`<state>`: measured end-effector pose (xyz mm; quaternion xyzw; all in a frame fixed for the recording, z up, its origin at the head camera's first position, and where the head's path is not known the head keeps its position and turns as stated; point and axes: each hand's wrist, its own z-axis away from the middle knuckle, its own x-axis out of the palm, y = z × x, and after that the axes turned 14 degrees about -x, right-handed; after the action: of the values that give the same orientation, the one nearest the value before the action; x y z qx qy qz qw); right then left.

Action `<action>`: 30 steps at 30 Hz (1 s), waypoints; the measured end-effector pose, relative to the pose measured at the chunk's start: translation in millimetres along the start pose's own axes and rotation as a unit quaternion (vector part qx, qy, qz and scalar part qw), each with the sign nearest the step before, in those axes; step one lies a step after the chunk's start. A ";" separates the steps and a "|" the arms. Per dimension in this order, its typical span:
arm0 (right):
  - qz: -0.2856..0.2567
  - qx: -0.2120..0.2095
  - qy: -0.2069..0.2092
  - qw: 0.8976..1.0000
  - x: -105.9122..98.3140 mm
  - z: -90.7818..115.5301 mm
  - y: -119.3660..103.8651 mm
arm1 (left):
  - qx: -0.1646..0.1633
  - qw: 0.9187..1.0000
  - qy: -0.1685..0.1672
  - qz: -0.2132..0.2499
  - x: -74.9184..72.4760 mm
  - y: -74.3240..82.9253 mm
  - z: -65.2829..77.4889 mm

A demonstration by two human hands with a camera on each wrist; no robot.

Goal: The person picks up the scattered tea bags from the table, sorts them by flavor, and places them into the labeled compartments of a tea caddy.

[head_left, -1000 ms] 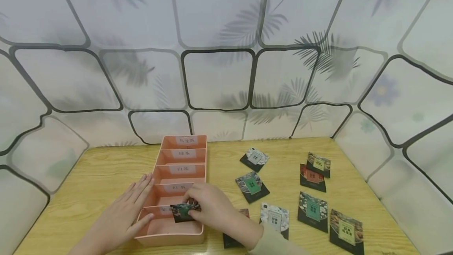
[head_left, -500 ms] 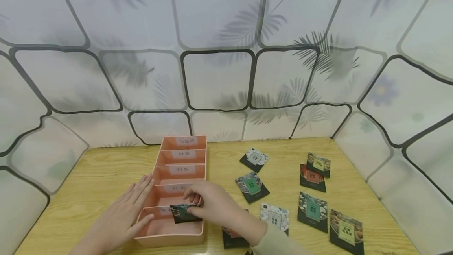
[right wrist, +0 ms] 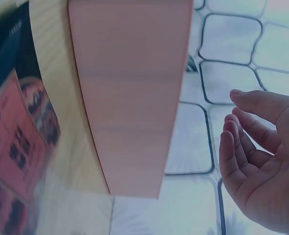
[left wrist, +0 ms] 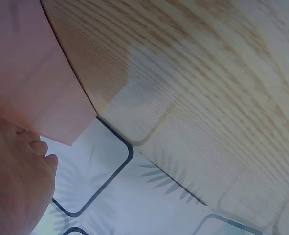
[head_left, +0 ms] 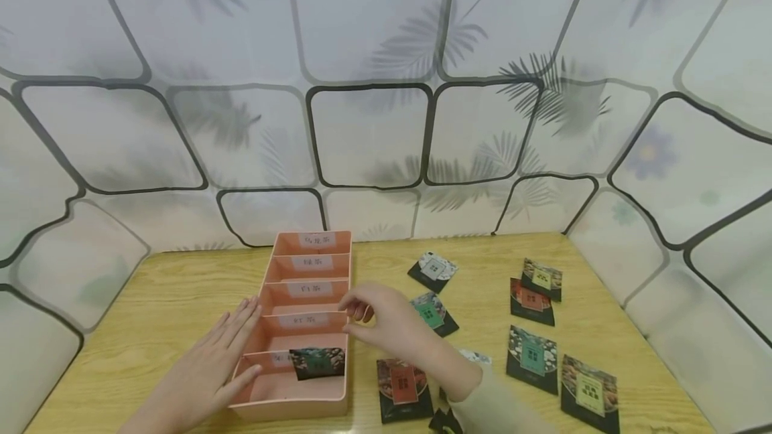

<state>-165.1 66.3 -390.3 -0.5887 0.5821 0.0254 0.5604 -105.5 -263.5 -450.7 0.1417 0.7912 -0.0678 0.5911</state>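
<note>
A pink divided box [head_left: 289,408] with labelled compartments stands left of centre on the table. In its nearest compartment a dark green-labelled tea sachet [head_left: 319,362] leans against the divider, its top edge above it. My left hand [head_left: 208,360] lies along the box's left side with straight fingers; the left wrist view shows that hand [left wrist: 19,171] against the pink wall. My right hand [head_left: 389,327] is just off the box's right rim, fingers loosely curled around nothing. In the right wrist view, this hand [right wrist: 261,152] holds nothing, and a red-labelled sachet [right wrist: 19,147] appears at the left.
Right of the box lie several sachets: the red-labelled one close by, a green one [head_left: 433,313] partly behind my right hand, and a white one [head_left: 434,270] farther back. Others, including a teal one [head_left: 533,359] and a yellow one [head_left: 591,392], lie farther right. A patterned curtain [head_left: 374,132] encloses the table.
My right hand has let go of the green-labelled sachet and moved up and right out of the nearest compartment. The sachet stays there. My left hand has not moved.
</note>
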 end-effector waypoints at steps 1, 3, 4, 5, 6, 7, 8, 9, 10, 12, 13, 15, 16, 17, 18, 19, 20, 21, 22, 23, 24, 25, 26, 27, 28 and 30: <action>0.008 -0.002 0.006 1.000 -3.1 0.6 0.9 | 0.003 1.000 0.003 0.000 0.3 -0.3 0.2; 0.020 -0.006 0.019 1.000 -9.1 3.0 3.4 | 0.006 1.000 0.008 0.000 0.3 -0.4 0.3; 0.025 -0.006 0.026 0.999 -11.9 4.3 4.7 | 0.007 1.000 0.009 -0.001 0.3 -0.5 0.5; 0.026 -0.008 0.033 0.999 -15.3 5.8 5.8 | 0.008 1.000 0.010 -0.001 0.3 -0.5 0.5; 0.029 -0.008 0.041 0.999 -18.6 7.5 7.0 | 0.008 1.000 0.010 -0.002 0.1 -0.5 0.6; 0.033 -0.009 0.049 0.998 -21.9 9.3 8.5 | 0.008 1.000 0.009 -0.002 -0.1 -0.4 0.7; 0.033 -0.011 0.057 0.998 -25.2 11.2 10.2 | 0.006 1.000 0.008 -0.002 -0.4 -0.3 0.6; 0.036 -0.011 0.065 0.997 -28.6 13.0 11.8 | 0.004 1.000 0.006 -0.002 -0.6 -0.1 0.5; 0.038 -0.010 0.073 0.997 -32.1 15.0 13.6 | 0.002 1.000 0.003 -0.003 -0.9 0.0 0.4; 0.041 -0.009 0.088 0.995 -39.2 19.6 17.8 | -0.002 1.000 -0.002 -0.002 -1.5 0.3 0.2; 0.041 -0.006 0.094 0.995 -42.8 22.3 20.0 | -0.004 1.000 -0.005 -0.002 -1.8 0.5 0.1; 0.045 0.004 0.106 0.993 -50.2 28.0 24.3 | -0.008 1.000 -0.010 0.000 -2.3 0.7 0.0; 0.045 0.010 0.112 0.993 -54.3 31.2 26.5 | -0.010 1.000 -0.012 0.000 -2.6 0.8 -0.2; 0.045 0.017 0.117 0.992 -58.4 34.4 28.5 | -0.011 1.000 -0.014 -0.001 -2.5 0.6 -0.3; 0.046 0.026 0.121 0.991 -62.5 38.1 30.7 | -0.011 1.000 -0.015 0.000 -2.7 0.6 -0.5; 0.049 0.034 0.127 0.990 -66.7 41.8 32.8 | -0.010 1.000 -0.014 -0.001 -2.8 0.6 -0.6; 0.052 0.042 0.131 0.989 -70.9 45.5 35.0 | -0.008 1.000 -0.012 -0.002 -2.8 0.5 -0.5; 0.055 0.051 0.135 0.988 -75.3 49.5 37.1 | -0.006 1.000 -0.010 -0.003 -2.6 0.4 -0.6; 0.058 0.060 0.139 0.987 -79.5 53.7 39.3 | -0.002 1.000 -0.006 -0.004 -2.3 0.3 -0.5; 0.063 0.069 0.142 0.985 -83.6 58.2 41.2 | 0.001 1.000 -0.003 -0.004 -2.0 0.2 -0.3; 0.068 0.076 0.145 0.984 -87.6 62.6 43.1 | 0.005 1.000 0.002 -0.003 -2.0 0.2 -0.2; 0.075 0.081 0.149 0.983 -91.5 66.8 44.7 | 0.008 1.000 0.007 -0.003 -1.6 0.0 0.0; 0.080 0.087 0.151 0.981 -95.2 71.2 46.1 | 0.010 1.000 0.009 -0.003 -1.3 -0.2 0.2; 0.084 0.092 0.153 0.980 -98.5 75.6 47.6 | 0.011 1.000 0.010 -0.002 -1.0 -0.3 0.3; 0.089 0.095 0.157 0.979 -101.7 79.9 49.0 | 0.011 1.000 0.011 -0.002 -0.8 -0.4 0.4; 0.099 0.101 0.163 0.977 -106.9 88.6 51.2 | 0.010 1.000 0.010 -0.002 -0.7 -0.5 0.4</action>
<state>-180.9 213.3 -382.4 -0.4649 0.7203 -0.0742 0.5095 -105.1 -264.1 -450.2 0.1468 0.7967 -0.0758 0.5814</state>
